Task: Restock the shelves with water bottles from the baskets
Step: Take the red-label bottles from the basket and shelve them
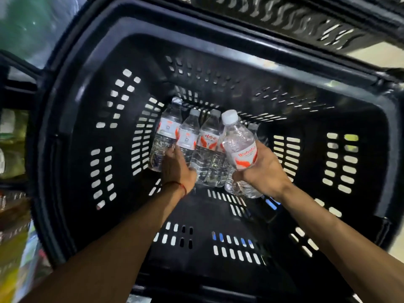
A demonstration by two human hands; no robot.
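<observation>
I look down into a deep black plastic basket (72,136) with slotted walls. Several clear water bottles (208,136) with white caps and red-and-white labels lie side by side on its floor. My right hand (262,171) is closed around one bottle (239,145), lifted above the rest with its cap pointing away from me. My left hand (177,169), a red thread at its wrist, reaches down among the lying bottles and closes on the second bottle from the left (189,136).
A second black basket (295,20) sits beyond the first, at the top right. Shelves with blurred goods (13,149) run along the left edge. Pale floor (376,57) shows at the right.
</observation>
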